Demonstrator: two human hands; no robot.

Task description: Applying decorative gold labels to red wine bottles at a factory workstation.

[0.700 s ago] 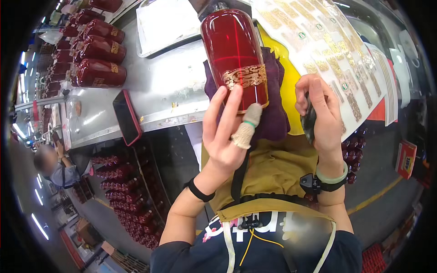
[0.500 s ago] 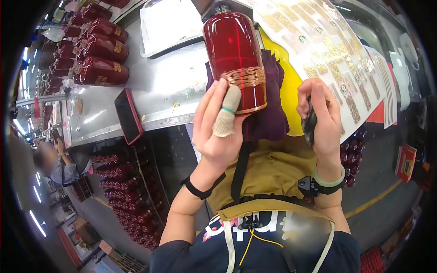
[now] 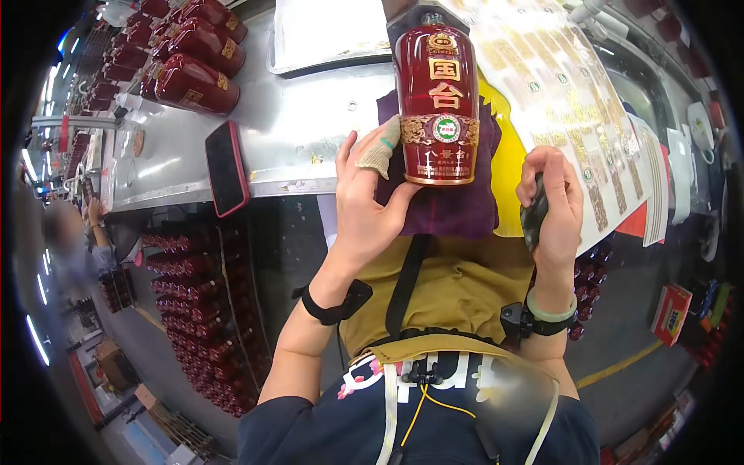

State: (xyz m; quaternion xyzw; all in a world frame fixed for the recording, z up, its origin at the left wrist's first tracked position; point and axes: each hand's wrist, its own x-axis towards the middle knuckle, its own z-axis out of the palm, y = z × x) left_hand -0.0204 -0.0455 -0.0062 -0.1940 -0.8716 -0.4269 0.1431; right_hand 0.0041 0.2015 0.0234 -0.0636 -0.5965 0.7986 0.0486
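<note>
A dark red glass bottle with gold lettering, a patterned gold band and a small round emblem lies on folded purple cloth, neck pointing away from me. My left hand is spread at its lower left; a finger in a knitted cover touches the bottle's side, and the thumb reaches the base. Nothing shows inside that palm. To the right, apart from the bottle, my right hand curls around a black, glossy, rounded flat piece, whose exact kind I cannot tell.
Sheets of gold stickers cover the right side, over a yellow sheet. On the metal table lie a red-cased phone and a white tray. More red bottles stand left; another person is beyond.
The bottle has turned about its length, bringing its lettered front and emblem upward. My left fingers have slid from its band to its left side. My right hand still holds the black piece.
</note>
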